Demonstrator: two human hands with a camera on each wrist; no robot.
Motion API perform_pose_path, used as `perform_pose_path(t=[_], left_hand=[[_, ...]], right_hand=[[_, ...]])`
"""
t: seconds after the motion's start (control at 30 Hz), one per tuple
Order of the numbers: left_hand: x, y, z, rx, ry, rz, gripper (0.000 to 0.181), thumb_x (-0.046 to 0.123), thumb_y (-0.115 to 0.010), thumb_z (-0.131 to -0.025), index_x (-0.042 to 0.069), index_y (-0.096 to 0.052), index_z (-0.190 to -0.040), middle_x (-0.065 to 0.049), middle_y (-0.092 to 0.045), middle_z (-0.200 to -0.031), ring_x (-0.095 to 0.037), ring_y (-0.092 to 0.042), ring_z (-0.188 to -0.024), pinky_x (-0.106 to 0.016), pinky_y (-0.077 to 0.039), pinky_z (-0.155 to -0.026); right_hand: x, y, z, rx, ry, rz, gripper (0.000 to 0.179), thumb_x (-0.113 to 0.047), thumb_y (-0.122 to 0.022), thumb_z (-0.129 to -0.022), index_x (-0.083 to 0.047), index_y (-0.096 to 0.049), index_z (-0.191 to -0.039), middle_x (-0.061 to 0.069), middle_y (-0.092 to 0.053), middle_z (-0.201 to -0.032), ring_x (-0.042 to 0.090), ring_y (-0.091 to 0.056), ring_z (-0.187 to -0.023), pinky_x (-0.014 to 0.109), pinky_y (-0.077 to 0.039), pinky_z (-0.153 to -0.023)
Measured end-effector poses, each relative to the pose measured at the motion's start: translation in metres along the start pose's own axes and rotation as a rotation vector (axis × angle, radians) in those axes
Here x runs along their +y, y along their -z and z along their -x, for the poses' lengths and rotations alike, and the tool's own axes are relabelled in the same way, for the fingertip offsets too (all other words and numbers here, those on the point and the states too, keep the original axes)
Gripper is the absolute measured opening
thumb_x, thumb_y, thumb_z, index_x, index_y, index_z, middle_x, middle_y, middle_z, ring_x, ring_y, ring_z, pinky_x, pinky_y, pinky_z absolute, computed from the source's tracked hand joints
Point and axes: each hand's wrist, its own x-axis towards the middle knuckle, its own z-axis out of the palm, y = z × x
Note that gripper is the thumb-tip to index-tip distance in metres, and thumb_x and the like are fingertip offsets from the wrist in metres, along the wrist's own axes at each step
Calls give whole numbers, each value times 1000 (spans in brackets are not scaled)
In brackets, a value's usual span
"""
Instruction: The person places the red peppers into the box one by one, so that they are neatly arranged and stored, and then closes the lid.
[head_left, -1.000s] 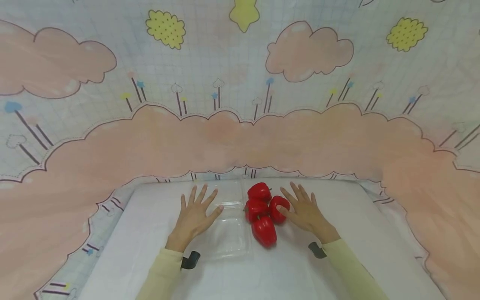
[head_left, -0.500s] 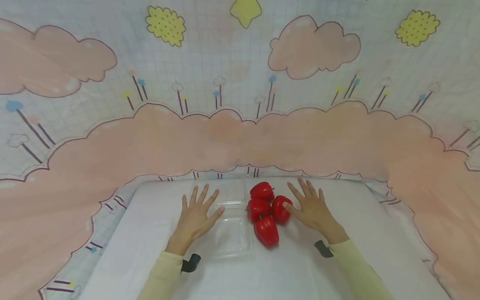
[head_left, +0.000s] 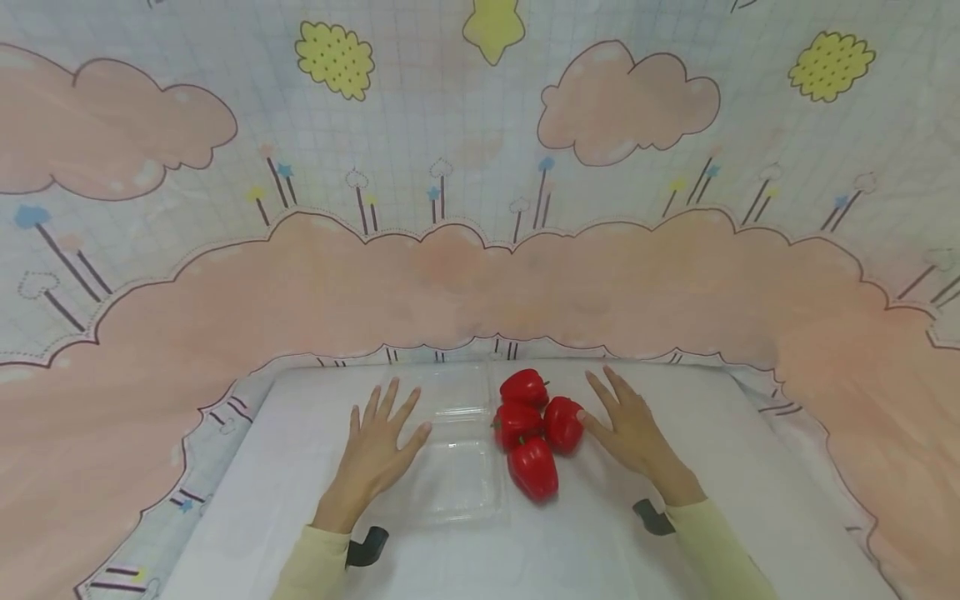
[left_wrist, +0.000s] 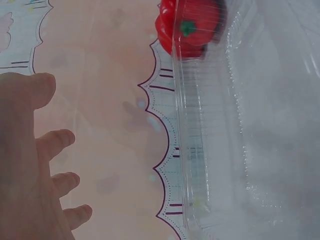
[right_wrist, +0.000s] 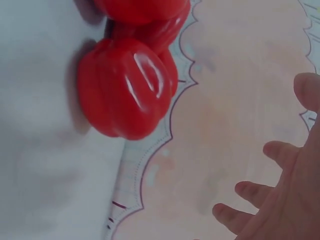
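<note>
Red and glossy, four bell peppers [head_left: 516,427] are sitting in a close cluster on a white table [head_left: 585,550], right of a clear plastic clamshell container [head_left: 453,479] that is lying open. The far pepper [head_left: 522,387] is pointing its stem right, and the near pepper [head_left: 534,471] is lying with its stem toward the far side. The right wrist view is showing rounded lobes and white streaks of reflected light; the left wrist view is showing a short green stem through the clear plastic.

The person's left hand [head_left: 375,448] is spreading its fingers wide at the container's left side, holding nothing. The right hand [head_left: 633,433] is also spreading its fingers and holding nothing, right of the right pepper [head_left: 561,423]; its thumb is overlapping that pepper in the head view, but the right wrist view is showing a gap. Behind the table, a cloud-patterned cloth [head_left: 450,283] is hanging.
</note>
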Motion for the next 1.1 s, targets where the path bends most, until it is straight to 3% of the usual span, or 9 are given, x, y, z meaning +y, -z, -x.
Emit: perform_pose_path(t=[0.3,0.67,0.87,1.1], left_hand=[[-16,-2,10,44,18,38,66,52,-46,-99,19,-32,-155,-15,-15,-165,-45,-13,-150,-72,-16,-117],[-35,-7,20,37,105,73,65,44,-51,-99,15,-32,-154,-20,-14,-164,-49,-19,-147,-71,-25,-114],[-42,-12,25,21,155,94,64,38,-53,-98,14,-33,-154,-18,-12,-165,-48,-26,-145,-70,-38,-106],[-54,-19,31,14,159,157,63,32,-57,-97,13,-35,-152,-17,-14,-164,-48,-31,-143,-69,-40,-105]], right_hand=[[-5,-7,7,-28,-55,-214,74,-51,-51,-96,-26,-19,-158,15,-18,-163,45,-25,-146,76,-35,-104],[-5,-21,12,-37,-102,-328,76,-45,-59,-94,-23,-22,-157,14,-22,-162,41,-23,-148,73,-32,-109],[-1,-34,13,-45,-122,-402,75,-40,-63,-93,-20,-25,-155,14,-29,-159,40,-35,-143,62,-43,-108],[2,-45,9,-70,-215,-466,77,-39,-63,-93,-19,-23,-156,18,-29,-158,46,-41,-138,56,-52,-101]])
